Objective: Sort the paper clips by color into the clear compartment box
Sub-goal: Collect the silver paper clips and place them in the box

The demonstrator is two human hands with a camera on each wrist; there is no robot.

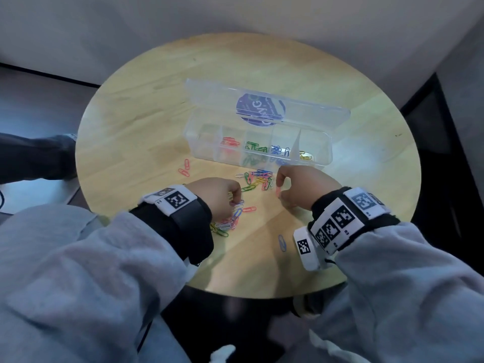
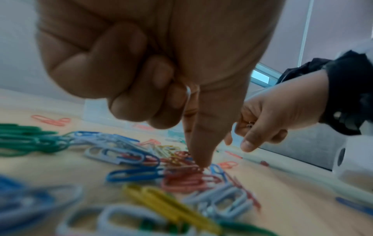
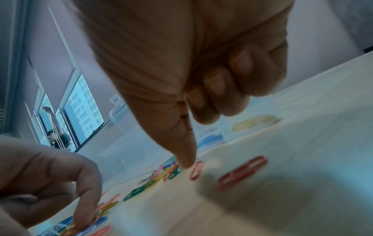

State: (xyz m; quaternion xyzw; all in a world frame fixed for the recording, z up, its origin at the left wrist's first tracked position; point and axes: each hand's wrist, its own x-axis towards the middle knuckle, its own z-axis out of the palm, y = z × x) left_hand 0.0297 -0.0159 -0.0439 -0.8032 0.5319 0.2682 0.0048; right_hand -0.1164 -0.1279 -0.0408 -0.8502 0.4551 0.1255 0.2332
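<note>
The clear compartment box (image 1: pixel 328 153) stands open mid-table, its lid (image 1: pixel 209 95) laid back. Separate compartments hold red (image 1: pixel 230 142), green (image 1: pixel 255 147), blue (image 1: pixel 277 150) and yellow (image 1: pixel 305 155) paper clips. A mixed pile (image 1: pixel 258 179) lies in front of the box, and another pile (image 1: pixel 226 224) lies near my left wrist. My left hand (image 1: pixel 234 201) (image 2: pixel 201 164) has its fingers curled, with thumb and forefinger tips pinching into the red clips (image 2: pixel 185 177) of that pile. My right hand (image 1: pixel 279 187) (image 3: pixel 187 164) pinches a red clip (image 1: pixel 278 193) (image 3: pixel 196 170) that stands on end on the table.
The round wooden table (image 1: pixel 157 113) ends close to my body. Two pink clips (image 1: pixel 184 169) lie to the left, one blue clip (image 1: pixel 282 242) near my right wrist, and a red clip (image 1: pixel 248 209) between my hands. Someone's dark trouser legs (image 1: pixel 34 158) are beside the table's left edge.
</note>
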